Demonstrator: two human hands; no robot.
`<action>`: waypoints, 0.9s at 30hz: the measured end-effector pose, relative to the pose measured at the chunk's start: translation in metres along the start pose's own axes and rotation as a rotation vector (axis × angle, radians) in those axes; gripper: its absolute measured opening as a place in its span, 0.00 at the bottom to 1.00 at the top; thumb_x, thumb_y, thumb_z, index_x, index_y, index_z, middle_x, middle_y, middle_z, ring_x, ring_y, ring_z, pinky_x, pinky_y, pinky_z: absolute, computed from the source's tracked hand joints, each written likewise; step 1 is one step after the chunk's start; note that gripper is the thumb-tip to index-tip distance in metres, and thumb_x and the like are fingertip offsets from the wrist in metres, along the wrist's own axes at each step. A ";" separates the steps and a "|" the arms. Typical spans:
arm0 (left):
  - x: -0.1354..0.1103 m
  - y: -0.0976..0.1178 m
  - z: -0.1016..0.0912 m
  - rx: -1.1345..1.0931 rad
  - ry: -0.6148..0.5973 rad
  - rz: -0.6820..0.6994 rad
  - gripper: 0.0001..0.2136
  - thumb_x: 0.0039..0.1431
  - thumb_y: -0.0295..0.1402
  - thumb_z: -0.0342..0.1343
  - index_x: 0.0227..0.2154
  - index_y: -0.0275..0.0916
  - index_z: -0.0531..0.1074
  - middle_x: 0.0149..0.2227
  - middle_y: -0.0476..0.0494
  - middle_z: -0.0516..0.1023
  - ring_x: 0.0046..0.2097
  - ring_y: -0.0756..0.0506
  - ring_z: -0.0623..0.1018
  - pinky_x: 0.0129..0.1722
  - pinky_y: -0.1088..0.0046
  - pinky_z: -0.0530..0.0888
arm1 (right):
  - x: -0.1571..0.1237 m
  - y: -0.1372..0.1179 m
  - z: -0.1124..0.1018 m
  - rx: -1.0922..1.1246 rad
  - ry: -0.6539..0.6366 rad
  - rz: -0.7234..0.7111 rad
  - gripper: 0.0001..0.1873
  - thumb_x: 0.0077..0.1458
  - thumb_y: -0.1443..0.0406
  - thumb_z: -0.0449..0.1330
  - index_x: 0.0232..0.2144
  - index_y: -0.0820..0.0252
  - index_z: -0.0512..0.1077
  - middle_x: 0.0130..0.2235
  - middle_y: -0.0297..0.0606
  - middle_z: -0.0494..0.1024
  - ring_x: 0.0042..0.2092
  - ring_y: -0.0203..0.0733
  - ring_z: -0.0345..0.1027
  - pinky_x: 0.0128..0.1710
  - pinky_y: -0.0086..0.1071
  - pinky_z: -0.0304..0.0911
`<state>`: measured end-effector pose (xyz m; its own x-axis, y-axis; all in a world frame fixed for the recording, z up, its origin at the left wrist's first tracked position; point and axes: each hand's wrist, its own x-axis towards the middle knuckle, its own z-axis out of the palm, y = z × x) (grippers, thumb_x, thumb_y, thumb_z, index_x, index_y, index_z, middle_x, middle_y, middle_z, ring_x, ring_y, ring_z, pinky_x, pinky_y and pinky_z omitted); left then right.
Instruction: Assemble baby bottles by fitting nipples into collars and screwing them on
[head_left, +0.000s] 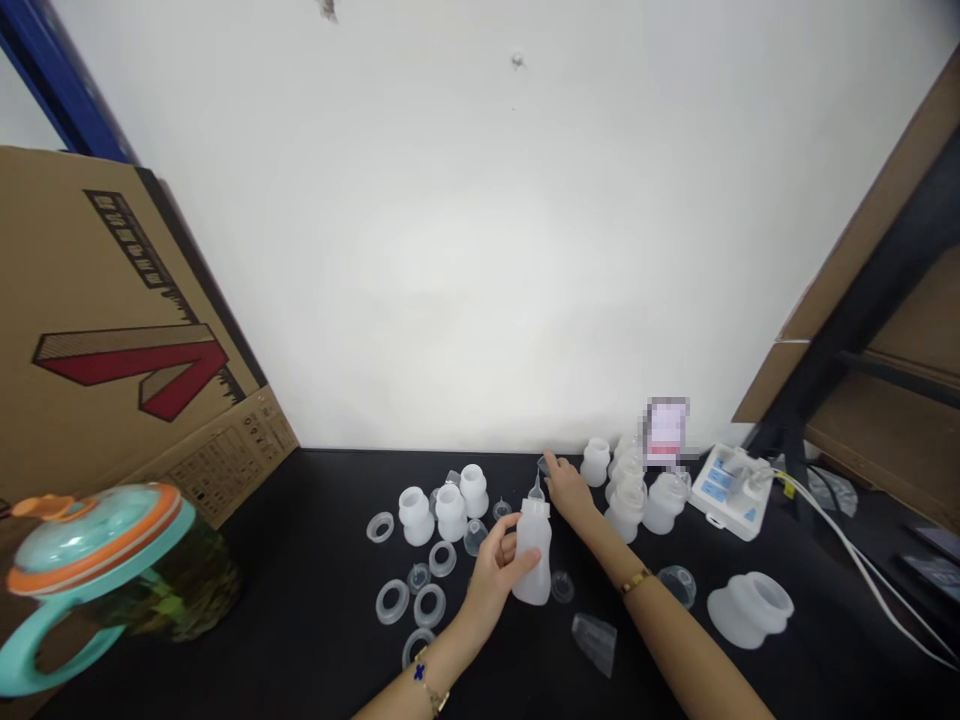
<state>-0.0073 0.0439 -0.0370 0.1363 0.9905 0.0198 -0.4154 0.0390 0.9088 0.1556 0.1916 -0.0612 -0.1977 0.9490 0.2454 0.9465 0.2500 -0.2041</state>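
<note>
My left hand (496, 568) is wrapped around a white plastic bottle (532, 550) that stands upright on the black table (315, 600), a clear nipple on its top. My right hand (568, 490) reaches past the bottle to a small clear part (543, 464) near the wall, fingers stretched toward it. Left of the bottle stand three white bottles (450, 508) without tops, with several white rings (420, 600) and clear nipples (475, 536) scattered around them.
More white bottles (634, 490) stand at the back right beside a white power strip (731, 490) with a cable. A wide white cup (750, 606) and a clear cap (596, 642) lie on the right. A teal and orange jug (97, 570) and cardboard box (112, 330) fill the left.
</note>
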 end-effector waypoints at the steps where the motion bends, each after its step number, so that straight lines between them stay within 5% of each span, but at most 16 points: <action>1: 0.000 0.000 0.000 0.001 0.001 0.000 0.25 0.47 0.42 0.72 0.46 0.40 0.73 0.40 0.39 0.85 0.41 0.38 0.83 0.41 0.66 0.75 | 0.000 0.000 -0.001 0.015 0.000 -0.006 0.29 0.60 0.72 0.57 0.63 0.62 0.62 0.47 0.52 0.76 0.46 0.52 0.73 0.45 0.36 0.67; 9: -0.001 0.003 0.001 0.000 0.069 0.038 0.26 0.48 0.41 0.72 0.48 0.39 0.72 0.40 0.39 0.84 0.42 0.38 0.82 0.42 0.67 0.75 | -0.023 -0.008 -0.028 0.271 0.071 -0.075 0.30 0.64 0.67 0.54 0.67 0.58 0.58 0.48 0.47 0.75 0.47 0.50 0.72 0.49 0.39 0.68; 14: -0.007 0.013 0.004 -0.006 0.123 0.025 0.25 0.49 0.42 0.71 0.48 0.40 0.72 0.41 0.40 0.84 0.43 0.37 0.82 0.43 0.66 0.75 | -0.055 -0.010 -0.049 0.431 0.108 -0.066 0.32 0.66 0.59 0.50 0.69 0.58 0.53 0.40 0.39 0.76 0.36 0.44 0.72 0.42 0.38 0.71; 22: -0.008 0.015 0.008 -0.019 0.110 0.051 0.24 0.49 0.41 0.71 0.48 0.39 0.73 0.40 0.41 0.84 0.42 0.39 0.82 0.41 0.68 0.74 | -0.079 -0.010 -0.051 1.292 0.130 0.148 0.31 0.55 0.52 0.63 0.57 0.57 0.65 0.34 0.31 0.73 0.32 0.40 0.68 0.35 0.35 0.67; 27: -0.006 0.013 0.006 0.017 0.093 0.092 0.22 0.52 0.41 0.69 0.48 0.40 0.72 0.39 0.42 0.83 0.40 0.40 0.81 0.40 0.69 0.73 | -0.076 -0.013 -0.049 1.525 0.038 0.217 0.25 0.52 0.52 0.64 0.49 0.58 0.69 0.29 0.30 0.73 0.28 0.39 0.68 0.30 0.34 0.67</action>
<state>-0.0086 0.0373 -0.0226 0.0141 0.9978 0.0654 -0.4068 -0.0541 0.9119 0.1703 0.1072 -0.0309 -0.0665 0.9925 0.1022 -0.2013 0.0870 -0.9757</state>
